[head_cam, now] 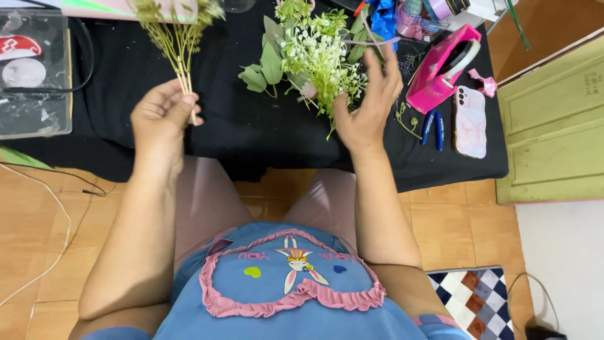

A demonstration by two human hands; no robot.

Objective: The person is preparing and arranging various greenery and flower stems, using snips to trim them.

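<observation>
Left hand [162,116] at nine o'clock pinches a thin bunch of green stems [179,38] upright, only a few sprigs gathered, so the bundle looks barely begun. Right hand [370,101] at two o'clock, fingers spread and loose, reaches into the pile of white-flowered greenery [308,53] lying at twelve o'clock on the black table [220,126] — most of it not yet picked up, and the pink tape dispenser [443,66] sits untouched

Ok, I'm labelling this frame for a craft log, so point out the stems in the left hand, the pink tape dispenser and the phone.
stems [178,39], head view, on the thin green stalks above the fist.
tape dispenser [434,79], head view, on its pink side.
phone [470,123], head view, on the middle of its back.
</observation>
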